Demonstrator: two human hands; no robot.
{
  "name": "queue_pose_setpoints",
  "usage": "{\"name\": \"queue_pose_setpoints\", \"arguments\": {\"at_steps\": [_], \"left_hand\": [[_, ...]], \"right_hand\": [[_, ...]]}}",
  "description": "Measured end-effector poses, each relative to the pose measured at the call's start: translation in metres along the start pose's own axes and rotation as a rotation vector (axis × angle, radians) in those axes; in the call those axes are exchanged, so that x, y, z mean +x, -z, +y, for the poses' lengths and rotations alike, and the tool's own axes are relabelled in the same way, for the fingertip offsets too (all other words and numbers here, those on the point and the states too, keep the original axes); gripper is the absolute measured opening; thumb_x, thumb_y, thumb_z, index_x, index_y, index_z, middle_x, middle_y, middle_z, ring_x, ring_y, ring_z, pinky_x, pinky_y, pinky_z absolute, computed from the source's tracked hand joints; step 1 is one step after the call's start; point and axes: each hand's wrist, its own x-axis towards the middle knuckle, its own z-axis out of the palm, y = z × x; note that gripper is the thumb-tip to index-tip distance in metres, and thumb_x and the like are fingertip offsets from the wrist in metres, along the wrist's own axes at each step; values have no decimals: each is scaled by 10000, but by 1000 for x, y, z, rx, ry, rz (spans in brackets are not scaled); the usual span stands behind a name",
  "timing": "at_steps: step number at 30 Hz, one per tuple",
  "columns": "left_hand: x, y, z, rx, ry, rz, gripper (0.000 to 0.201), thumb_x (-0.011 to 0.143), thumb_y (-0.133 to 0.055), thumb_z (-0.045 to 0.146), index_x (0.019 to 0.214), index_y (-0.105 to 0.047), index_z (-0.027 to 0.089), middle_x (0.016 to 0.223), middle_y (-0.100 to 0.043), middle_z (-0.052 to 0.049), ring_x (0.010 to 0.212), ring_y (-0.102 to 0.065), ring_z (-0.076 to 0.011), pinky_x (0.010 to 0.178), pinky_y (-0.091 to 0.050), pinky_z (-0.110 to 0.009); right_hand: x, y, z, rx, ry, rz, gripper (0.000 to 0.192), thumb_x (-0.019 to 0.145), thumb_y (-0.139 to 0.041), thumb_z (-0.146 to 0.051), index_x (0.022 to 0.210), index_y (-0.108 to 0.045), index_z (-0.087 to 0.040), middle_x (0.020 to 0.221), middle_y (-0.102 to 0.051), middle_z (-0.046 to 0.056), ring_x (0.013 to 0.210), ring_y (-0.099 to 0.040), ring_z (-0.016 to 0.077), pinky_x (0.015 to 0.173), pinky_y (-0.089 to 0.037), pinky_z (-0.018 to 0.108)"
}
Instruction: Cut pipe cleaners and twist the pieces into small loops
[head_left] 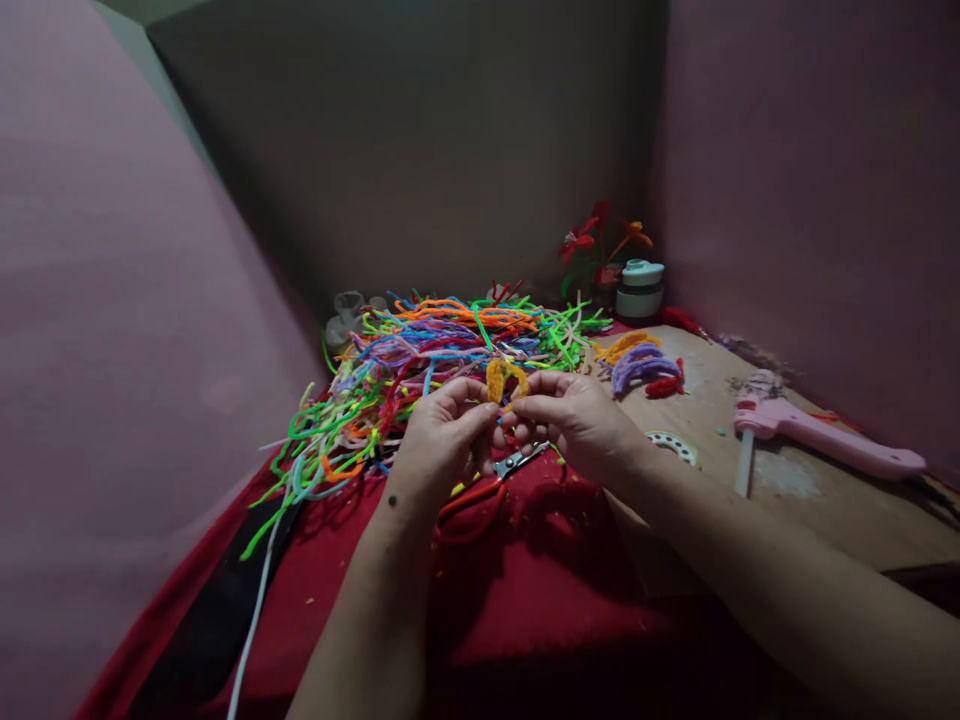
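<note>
Both hands meet over the red cloth, pinching a yellow-orange pipe cleaner (496, 380) that is bent into a loop. My left hand (450, 430) grips its left side between thumb and fingers. On the other side, my right hand (574, 415) closes on the loop's right end. Below the hands lie scissors (471, 512) with red-orange handles, their blades partly covered by the fingers. Just behind the hands spreads a large heap of pipe cleaners (442, 345) in many colours.
To the right, a brown board (810, 520) carries a pink glue gun (825, 435), bent purple pipe cleaners (639, 368) and a white ring with holes (673, 446). Behind it stand a teal-lidded container (640, 290) and red flowers (579, 240). A white cable (259, 600) runs along the left.
</note>
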Motion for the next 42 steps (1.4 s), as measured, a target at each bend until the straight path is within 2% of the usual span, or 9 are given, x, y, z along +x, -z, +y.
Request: {"name": "queue_pose_setpoints", "arguments": {"at_steps": [3,6,10,13,20,26,31,34,42], "left_hand": [[-1,-4,0,31,-6,3,126,734,-582,255,763,-487,178,483,-579,51,292,-461,-72,267,-269,-126],[-2,-8,0,53,-25,15,109,741,-571,251,763,-496,174,484,-583,49,293,-453,-62,284,-302,-126],[-2,-13,-2,71,-45,37,108,745,-569,256,786,-508,177,475,-572,56,292,-444,-61,292,-326,-133],[-3,-14,-4,87,-66,55,115,746,-570,262,813,-518,184,483,-570,59,297,-457,-71,291,-333,-142],[-1,-14,-13,168,-144,66,107,770,-539,265,853,-532,198,529,-583,54,323,-490,-90,308,-371,-171],[0,-13,-19,302,-230,111,170,796,-488,237,952,-554,224,551,-574,60,351,-501,-88,342,-374,-173],[0,-10,-17,328,-276,138,200,783,-482,197,954,-581,228,567,-585,60,381,-507,-74,385,-392,-163],[0,-10,-17,303,-264,136,193,787,-484,216,954,-579,227,555,-579,64,360,-502,-80,365,-391,-172],[-3,-14,-9,120,-121,41,202,780,-530,275,969,-536,203,529,-558,65,313,-480,-83,306,-338,-166]], "right_hand": [[-1,-1,0,-41,156,78,170,647,-685,-231,708,-545,-156,616,-640,3,498,-586,113,512,-458,248],[-3,-2,1,-255,283,149,111,696,-645,-233,708,-571,-152,563,-591,-17,488,-537,96,505,-427,237],[-4,-2,5,-503,387,231,69,724,-606,-219,726,-597,-151,662,-594,2,581,-520,98,546,-418,236],[-4,-1,7,-593,427,263,61,735,-584,-211,716,-586,-154,645,-565,-8,574,-492,92,535,-399,230],[-3,-1,9,-643,420,279,65,719,-593,-210,703,-589,-147,647,-557,-5,584,-477,95,541,-383,236],[-5,-4,0,-402,210,148,106,681,-612,-229,641,-575,-138,553,-529,-24,499,-459,85,485,-364,233],[-9,-6,-6,-409,228,89,167,736,-584,-273,649,-597,-131,574,-547,-8,529,-489,96,513,-382,242],[-8,-5,-4,-409,247,70,230,778,-560,-314,644,-593,-131,567,-547,-4,514,-484,95,509,-383,246],[-6,-3,-2,-371,192,130,239,706,-657,-324,582,-561,-144,515,-519,-27,482,-449,79,475,-347,229]]}}
